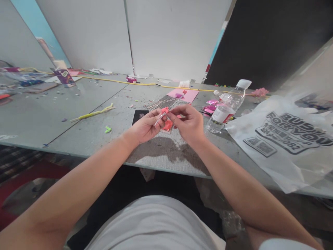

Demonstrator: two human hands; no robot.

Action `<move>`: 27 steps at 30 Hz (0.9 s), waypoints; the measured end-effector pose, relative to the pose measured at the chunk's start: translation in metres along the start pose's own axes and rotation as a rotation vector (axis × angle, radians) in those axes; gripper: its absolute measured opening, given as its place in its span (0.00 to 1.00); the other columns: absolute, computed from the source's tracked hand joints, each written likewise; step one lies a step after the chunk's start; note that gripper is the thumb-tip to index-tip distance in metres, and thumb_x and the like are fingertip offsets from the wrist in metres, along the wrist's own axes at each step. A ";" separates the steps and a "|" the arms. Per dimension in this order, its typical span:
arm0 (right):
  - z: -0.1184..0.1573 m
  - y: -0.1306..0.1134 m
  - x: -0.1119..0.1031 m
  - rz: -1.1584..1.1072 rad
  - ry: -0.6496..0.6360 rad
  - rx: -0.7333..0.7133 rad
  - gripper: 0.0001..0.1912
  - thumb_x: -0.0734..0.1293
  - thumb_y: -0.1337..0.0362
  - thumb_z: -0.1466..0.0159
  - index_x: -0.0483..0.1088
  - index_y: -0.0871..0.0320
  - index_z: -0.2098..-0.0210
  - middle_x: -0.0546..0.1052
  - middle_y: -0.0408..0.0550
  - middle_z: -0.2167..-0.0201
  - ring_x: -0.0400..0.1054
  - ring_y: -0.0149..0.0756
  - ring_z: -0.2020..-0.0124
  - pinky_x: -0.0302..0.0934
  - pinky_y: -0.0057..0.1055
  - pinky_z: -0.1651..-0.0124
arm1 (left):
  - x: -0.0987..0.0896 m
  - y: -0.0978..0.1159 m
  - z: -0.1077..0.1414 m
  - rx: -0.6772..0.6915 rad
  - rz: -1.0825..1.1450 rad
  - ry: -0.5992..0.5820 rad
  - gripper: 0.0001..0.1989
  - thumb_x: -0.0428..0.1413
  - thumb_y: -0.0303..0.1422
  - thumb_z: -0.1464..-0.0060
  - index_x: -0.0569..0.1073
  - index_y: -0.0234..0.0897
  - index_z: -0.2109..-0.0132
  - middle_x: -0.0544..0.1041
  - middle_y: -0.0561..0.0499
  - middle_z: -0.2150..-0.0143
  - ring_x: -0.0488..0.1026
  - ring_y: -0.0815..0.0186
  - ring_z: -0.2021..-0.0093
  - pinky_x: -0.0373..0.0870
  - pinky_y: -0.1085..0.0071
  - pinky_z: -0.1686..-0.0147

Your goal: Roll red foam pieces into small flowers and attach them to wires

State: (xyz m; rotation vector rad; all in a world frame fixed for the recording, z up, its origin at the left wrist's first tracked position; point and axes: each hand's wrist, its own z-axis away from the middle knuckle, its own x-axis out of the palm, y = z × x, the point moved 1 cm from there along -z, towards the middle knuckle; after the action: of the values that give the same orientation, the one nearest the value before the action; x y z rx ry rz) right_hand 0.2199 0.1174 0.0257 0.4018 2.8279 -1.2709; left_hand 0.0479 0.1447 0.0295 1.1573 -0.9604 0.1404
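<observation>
Near the middle of the grey table, my left hand (149, 126) is closed around a small coral-pink piece (164, 110) with a silvery, shiny strip (159, 119) hanging from it. My right hand (188, 123) meets it from the right, thumb and forefinger pinched at the piece's edge; what exactly lies between those fingertips is too small to tell. Under the hands, a packet of coral-pink material (167, 126) is partly hidden. A dark flat object (139, 116) lies just behind my left hand. Thin wires (162, 103) and a pink sheet (191, 95) are beyond the hands.
A clear plastic bottle (225, 110) stands right of my right hand, beside a white printed plastic bag (288, 139). Left of the hands lie a yellow-green twisted stem (93, 114) and a small green piece (108, 130). A yellow cord (117, 81) crosses the table's back.
</observation>
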 end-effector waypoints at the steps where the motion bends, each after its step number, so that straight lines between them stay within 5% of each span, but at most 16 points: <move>1: 0.000 0.000 0.000 -0.004 0.000 0.002 0.11 0.77 0.54 0.38 0.77 0.53 0.65 0.82 0.45 0.67 0.76 0.35 0.66 0.69 0.30 0.72 | 0.000 0.000 0.000 -0.004 0.007 0.004 0.10 0.59 0.15 0.41 0.76 0.34 0.61 0.76 0.54 0.70 0.75 0.80 0.76 0.66 0.93 0.78; 18: 0.002 -0.007 0.002 -0.085 -0.042 0.068 0.09 0.77 0.56 0.38 0.82 0.54 0.62 0.84 0.45 0.66 0.77 0.34 0.71 0.73 0.32 0.70 | -0.003 0.000 -0.002 0.022 0.070 -0.043 0.14 0.47 0.19 0.29 0.76 0.29 0.59 0.78 0.49 0.70 0.77 0.76 0.76 0.71 0.90 0.79; 27: 0.000 -0.004 0.000 -0.161 -0.088 0.158 0.13 0.79 0.53 0.40 0.80 0.54 0.62 0.83 0.45 0.67 0.75 0.32 0.75 0.72 0.31 0.73 | -0.004 0.000 -0.002 0.072 -0.061 -0.053 0.04 0.61 0.20 0.38 0.79 0.30 0.62 0.76 0.52 0.73 0.76 0.77 0.77 0.71 0.90 0.78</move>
State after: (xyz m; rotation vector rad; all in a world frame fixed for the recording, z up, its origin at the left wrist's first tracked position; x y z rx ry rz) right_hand 0.2189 0.1145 0.0286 0.1183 2.7441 -1.5072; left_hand 0.0468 0.1479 0.0263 1.2604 -0.9725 0.0960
